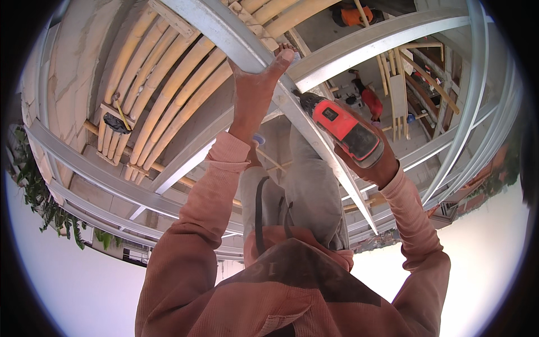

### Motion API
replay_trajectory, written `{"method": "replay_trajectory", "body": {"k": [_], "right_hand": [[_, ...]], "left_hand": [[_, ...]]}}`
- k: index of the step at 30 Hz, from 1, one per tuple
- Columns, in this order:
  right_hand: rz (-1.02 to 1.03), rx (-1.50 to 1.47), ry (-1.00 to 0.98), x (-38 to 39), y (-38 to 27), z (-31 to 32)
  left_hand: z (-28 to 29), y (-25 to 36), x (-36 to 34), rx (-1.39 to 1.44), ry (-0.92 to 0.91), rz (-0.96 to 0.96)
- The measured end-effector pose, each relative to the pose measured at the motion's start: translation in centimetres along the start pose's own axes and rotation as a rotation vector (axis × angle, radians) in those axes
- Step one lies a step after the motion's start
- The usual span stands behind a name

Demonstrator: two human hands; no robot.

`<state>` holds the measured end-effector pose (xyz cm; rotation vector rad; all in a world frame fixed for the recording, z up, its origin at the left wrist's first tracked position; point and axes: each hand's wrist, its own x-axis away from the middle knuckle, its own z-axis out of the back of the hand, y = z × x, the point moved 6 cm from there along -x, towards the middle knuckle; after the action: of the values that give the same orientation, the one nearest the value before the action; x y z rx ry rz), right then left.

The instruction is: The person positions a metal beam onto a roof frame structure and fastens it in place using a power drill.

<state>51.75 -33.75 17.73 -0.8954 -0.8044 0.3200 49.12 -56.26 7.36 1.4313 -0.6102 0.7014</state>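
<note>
My left hand (255,90) is wrapped round a silver metal beam (222,31) that runs from the top of the view down towards my legs. Its thumb lies along the beam, close to where another silver beam (382,45) meets it from the right. In my right hand (387,165) is a red and black cordless drill (345,129). The drill's black chuck (307,102) points up and left, close against the joint of the beams. Whether a bit touches the metal cannot be made out.
Bamboo poles (168,95) form a platform at the left, with a dark plastic bag (116,123) on it. Gaps between the beams show a floor far below, where a person in red (370,104) is. More curved-looking silver beams (474,106) cross at the right.
</note>
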Motion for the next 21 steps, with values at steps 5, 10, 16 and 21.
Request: {"method": "replay_trajectory", "body": {"k": [5,10,16,21], "right_hand": [[-0.204,-0.136,-0.038,-0.7,-0.4,-0.6],[-0.036,0.095,0.160,-0.3,-1.4,0.0],[-0.299,-0.332,-0.041,-0.6,-0.5,0.0],[-0.254,-0.276,0.067,-0.3,-0.4,-0.2]], "left_hand": [[-0.3,-3.4,-1.6,0.321,0.144,-0.144],[-0.5,-4.0,-2.2,0.346,0.120,-0.168],[-0.9,-3.4,-1.5,0.461,0.144,-0.164],[-0.4,-4.9,-2.1,0.342,0.124,-0.167]]}}
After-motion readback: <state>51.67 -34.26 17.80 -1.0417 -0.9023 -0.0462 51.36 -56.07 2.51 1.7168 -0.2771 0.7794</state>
